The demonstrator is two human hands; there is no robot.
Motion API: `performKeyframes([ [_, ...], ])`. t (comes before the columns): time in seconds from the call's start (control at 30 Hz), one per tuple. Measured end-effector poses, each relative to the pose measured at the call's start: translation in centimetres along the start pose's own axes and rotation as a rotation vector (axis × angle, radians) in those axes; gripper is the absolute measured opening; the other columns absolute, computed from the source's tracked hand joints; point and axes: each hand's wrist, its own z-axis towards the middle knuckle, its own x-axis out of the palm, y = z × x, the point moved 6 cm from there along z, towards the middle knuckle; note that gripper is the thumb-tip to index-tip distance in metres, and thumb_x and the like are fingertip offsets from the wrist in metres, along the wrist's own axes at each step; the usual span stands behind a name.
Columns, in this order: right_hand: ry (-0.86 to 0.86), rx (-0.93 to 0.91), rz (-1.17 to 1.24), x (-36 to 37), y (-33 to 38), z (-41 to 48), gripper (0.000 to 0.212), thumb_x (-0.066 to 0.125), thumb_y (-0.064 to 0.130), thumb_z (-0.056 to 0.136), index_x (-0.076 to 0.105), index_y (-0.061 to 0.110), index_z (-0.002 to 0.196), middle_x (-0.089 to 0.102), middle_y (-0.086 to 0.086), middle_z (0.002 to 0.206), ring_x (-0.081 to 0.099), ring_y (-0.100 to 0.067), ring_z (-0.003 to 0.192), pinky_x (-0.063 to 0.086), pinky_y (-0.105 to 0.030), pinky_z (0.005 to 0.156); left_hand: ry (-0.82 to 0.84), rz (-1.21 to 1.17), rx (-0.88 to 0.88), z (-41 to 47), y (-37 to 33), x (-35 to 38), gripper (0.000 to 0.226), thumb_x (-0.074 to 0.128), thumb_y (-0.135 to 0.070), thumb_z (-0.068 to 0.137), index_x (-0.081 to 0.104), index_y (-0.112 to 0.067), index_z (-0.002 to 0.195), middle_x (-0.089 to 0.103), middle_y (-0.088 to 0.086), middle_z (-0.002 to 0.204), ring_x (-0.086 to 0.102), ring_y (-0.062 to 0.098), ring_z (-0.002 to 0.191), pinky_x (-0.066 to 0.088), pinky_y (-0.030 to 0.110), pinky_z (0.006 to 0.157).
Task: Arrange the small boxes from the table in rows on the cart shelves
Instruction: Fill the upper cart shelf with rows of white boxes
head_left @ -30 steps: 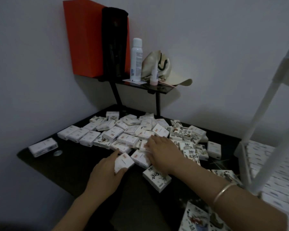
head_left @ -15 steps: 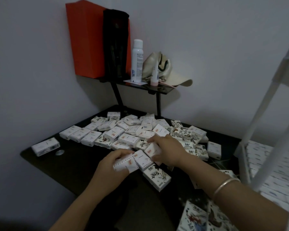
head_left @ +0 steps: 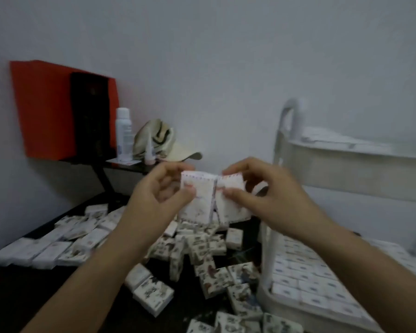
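Off table point(head_left: 22, 296) now, raised: left hand point(head_left: 159, 195) pinches left box point(head_left: 199, 207), right hand point(head_left: 267, 193) right box point(head_left: 233, 207).

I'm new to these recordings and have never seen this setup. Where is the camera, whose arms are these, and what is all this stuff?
There is no machine here. A person wears a wide-angle camera on the head, so this single view looks forward and down along their own arms. The left hand and right hand each pinch a small white box, the left box and the right box, held edge to edge above a dark table. On it lies a loose pile of small boxes. At the right stands a white cart; its lower shelf holds boxes in neat rows. Behind, a raised shelf carries a red box, a spray can and a cap.
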Motion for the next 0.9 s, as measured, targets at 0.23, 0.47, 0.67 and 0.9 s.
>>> performKeyframes([
  [0.23,-0.220,0.062,0.275,-13.3,2.0,-2.9,0.030,0.069,0.030,0.070,0.065,0.017,0.097,0.072,-0.006,0.084,0.066,-0.010,0.062,0.054,-0.024,0.049,0.136,-0.220,0.176,4.1,-9.8,10.5,0.009,0.064,-0.015,0.088,0.061,-0.018,0.097,0.073,-0.010,0.074,0.067,0.001,0.067,0.048,0.013,0.054],
  [0.47,-0.456,0.047,-0.050,-22.3,-2.0,-3.2,0.020,0.069,0.029,0.084,0.058,0.025,0.100,0.066,-0.004,0.099,0.068,-0.014,0.086,0.059,-0.029,0.062,0.170,-0.085,0.398,7.8,-14.4,17.4,0.031,0.069,-0.018,0.088,0.052,-0.017,0.114,0.071,0.002,0.095,0.069,0.006,0.078,0.053,0.016,0.063],
  [0.67,-0.241,0.125,-0.347,-21.9,-4.6,-3.0,0.025,0.066,0.049,0.073,0.061,0.040,0.095,0.064,0.017,0.098,0.064,0.000,0.082,0.055,-0.026,0.070,0.329,0.254,0.392,12.0,-13.3,22.1,0.044,0.069,-0.017,0.086,0.049,-0.028,0.125,0.066,0.000,0.103,0.068,0.008,0.086,0.059,0.028,0.076],
  [0.9,-0.095,0.109,-0.299,-21.8,-4.8,-3.1,0.023,0.068,0.051,0.072,0.065,0.038,0.090,0.071,0.015,0.091,0.066,-0.005,0.074,0.050,-0.015,0.059,0.481,0.369,0.358,12.9,-12.1,25.2,0.023,0.072,-0.018,0.081,0.065,-0.028,0.102,0.068,-0.004,0.097,0.070,0.012,0.083,0.059,0.039,0.079],
])
